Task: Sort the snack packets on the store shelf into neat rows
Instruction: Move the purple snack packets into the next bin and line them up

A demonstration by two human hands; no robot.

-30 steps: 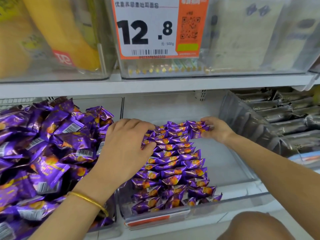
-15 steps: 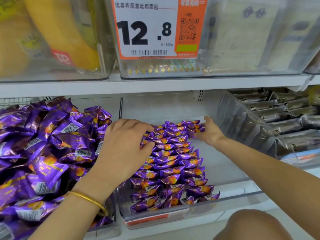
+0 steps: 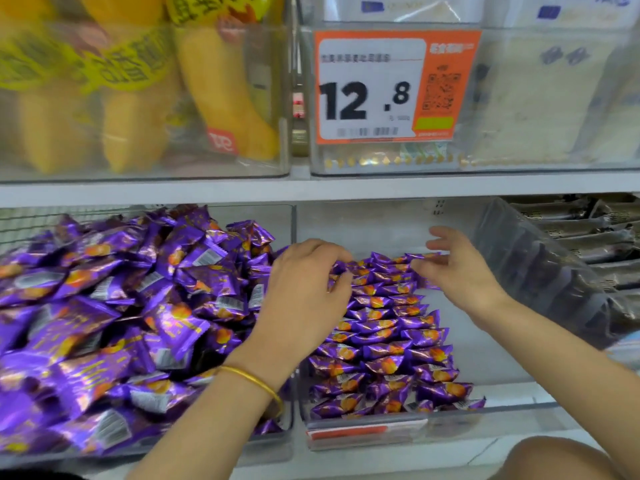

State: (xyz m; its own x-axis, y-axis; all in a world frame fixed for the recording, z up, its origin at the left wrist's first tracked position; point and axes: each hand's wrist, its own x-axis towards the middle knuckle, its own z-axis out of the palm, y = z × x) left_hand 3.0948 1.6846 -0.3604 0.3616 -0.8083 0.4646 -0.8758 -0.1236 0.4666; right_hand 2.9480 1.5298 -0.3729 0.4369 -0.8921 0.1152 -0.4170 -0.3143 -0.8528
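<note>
Squaring up the back of the purple packets (image 3: 381, 334) rowed in the middle clear bin (image 3: 450, 415): left hand (image 3: 304, 289) curled on their left ends, apparently pinching through the blur; right hand (image 3: 460, 271) spread open, steadying the right ends. Loose heap (image 3: 121, 306) alongside, unsorted.

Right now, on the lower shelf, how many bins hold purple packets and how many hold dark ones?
Bins of purple packets: 2 (left bin, a loose heap; middle bin, in rows)
Bins of dark packets: 1 (right bin)
Total: 3 bins
</note>
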